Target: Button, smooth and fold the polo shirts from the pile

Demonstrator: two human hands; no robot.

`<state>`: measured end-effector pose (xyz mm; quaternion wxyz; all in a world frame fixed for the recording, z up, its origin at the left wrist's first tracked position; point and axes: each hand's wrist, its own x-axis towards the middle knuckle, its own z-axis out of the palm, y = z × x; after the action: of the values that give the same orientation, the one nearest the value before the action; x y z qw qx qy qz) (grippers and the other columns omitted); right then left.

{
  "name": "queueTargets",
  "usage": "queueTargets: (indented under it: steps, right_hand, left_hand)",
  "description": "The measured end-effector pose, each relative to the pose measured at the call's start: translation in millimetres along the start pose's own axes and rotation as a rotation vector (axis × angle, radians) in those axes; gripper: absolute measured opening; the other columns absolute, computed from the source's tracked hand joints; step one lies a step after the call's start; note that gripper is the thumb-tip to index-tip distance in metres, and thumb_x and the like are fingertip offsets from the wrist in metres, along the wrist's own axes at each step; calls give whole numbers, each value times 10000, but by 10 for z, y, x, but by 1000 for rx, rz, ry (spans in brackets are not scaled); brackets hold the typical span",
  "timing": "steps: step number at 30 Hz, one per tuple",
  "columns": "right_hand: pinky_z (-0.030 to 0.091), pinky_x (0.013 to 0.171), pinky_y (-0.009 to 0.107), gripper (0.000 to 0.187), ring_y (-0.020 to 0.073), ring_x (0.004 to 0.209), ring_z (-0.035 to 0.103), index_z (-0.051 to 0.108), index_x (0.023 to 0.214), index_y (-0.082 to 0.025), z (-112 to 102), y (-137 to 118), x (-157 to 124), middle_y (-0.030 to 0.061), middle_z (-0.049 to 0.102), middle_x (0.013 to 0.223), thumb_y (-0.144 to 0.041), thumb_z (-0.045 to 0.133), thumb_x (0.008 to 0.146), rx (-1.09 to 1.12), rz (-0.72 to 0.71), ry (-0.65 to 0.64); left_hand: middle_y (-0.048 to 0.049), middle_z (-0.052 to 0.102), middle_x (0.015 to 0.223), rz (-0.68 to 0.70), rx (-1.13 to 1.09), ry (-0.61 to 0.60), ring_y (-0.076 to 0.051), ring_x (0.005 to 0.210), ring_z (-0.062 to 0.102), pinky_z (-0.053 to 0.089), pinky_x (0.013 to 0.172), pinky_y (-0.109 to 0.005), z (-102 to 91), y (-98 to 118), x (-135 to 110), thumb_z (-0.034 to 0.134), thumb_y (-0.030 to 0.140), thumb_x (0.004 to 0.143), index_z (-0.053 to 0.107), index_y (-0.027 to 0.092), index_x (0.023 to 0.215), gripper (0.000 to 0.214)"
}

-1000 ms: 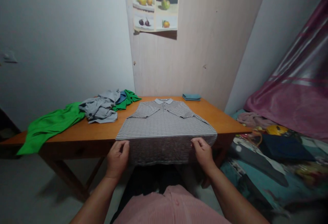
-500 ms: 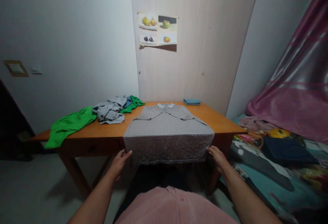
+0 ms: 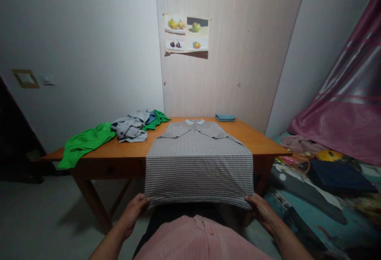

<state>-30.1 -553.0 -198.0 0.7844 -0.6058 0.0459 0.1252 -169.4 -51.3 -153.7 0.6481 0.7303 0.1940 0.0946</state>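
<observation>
A grey striped polo shirt (image 3: 198,160) lies face up on the wooden table (image 3: 119,156), collar at the far side, its lower part hanging over the near edge. My left hand (image 3: 133,212) pinches the shirt's bottom left corner. My right hand (image 3: 262,210) grips the bottom right corner. Both hands hold the hem stretched out below the table edge, close to my body.
A green garment (image 3: 85,144) and a crumpled grey one (image 3: 131,128) lie on the table's left part. A folded blue cloth (image 3: 225,117) sits at the far right corner. Bedding and clutter (image 3: 321,172) fill the floor to the right. A fruit poster (image 3: 186,33) hangs on the wall.
My hands moved from the table edge down to the shirt's bottom corners and drew the hem toward me. The camera view pulled back from the table.
</observation>
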Motion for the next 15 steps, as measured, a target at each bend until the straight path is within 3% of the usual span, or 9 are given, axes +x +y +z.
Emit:
queueTargets:
  steps: [5,8,12,13,15]
  right_hand:
    - [596,846,456,287,341,955,740,732,872,-244,-136,-170,-320,59,785,933,-356,827,626,-14,-56,4]
    - [605,824,411,330,318,964,740,731,942,-246,-159,-390,-480,64,784,1001,-397,849,673,-12,-73,14]
    - [616,805,383,652,292,995,737,630,1292,-341,-136,-827,-604,38,761,1133,-361,874,688,26,-152,36]
    - [617,801,374,680,282,979,740,610,1325,-354,-121,-952,-616,37,763,1120,-355,871,697,33,-181,41]
    - [620,785,348,538,271,943,743,684,1213,-309,-81,-1203,-618,56,768,1080,-366,860,708,33,-248,51]
  left_hand:
    - [-75,747,935,2,-159,12,-287,915,701,529,832,-386,-27,17,-216,776,506,695,667,193,883,381]
    - [-71,752,988,-9,-221,63,-273,900,713,543,805,-369,-46,100,-358,804,478,702,656,192,983,427]
    - [-36,757,986,6,-322,120,-241,847,726,570,726,-329,-86,402,-525,826,466,709,621,234,1125,519]
    - [-36,758,990,15,-345,113,-235,846,727,577,725,-322,-101,509,-549,835,458,704,630,235,1130,523]
    - [-49,759,997,30,-389,99,-227,856,729,594,732,-307,-139,741,-571,856,411,684,677,211,1053,456]
